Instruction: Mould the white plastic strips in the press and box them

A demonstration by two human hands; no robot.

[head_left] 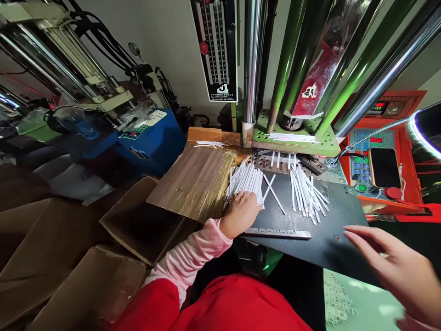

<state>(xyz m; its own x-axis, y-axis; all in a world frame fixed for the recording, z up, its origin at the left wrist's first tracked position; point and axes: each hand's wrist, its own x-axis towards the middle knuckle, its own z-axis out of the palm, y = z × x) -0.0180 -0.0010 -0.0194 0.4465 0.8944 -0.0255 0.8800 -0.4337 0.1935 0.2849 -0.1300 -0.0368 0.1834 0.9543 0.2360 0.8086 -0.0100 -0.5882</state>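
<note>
Centrally, a pile of white strips [246,178], long axes running roughly forward, is covered at its near end by the left hand [242,209], grip undeterminable; the right hand [396,266], farther off rightward, is held empty, loosely parted.

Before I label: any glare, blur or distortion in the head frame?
Head view: lamp glares white at the right edge; chrome column reflects bright streaks; right hand looks slightly blurred; green columns splay, likely wide-angle distortion; cardboard boxes, lower left, look dim.
</note>
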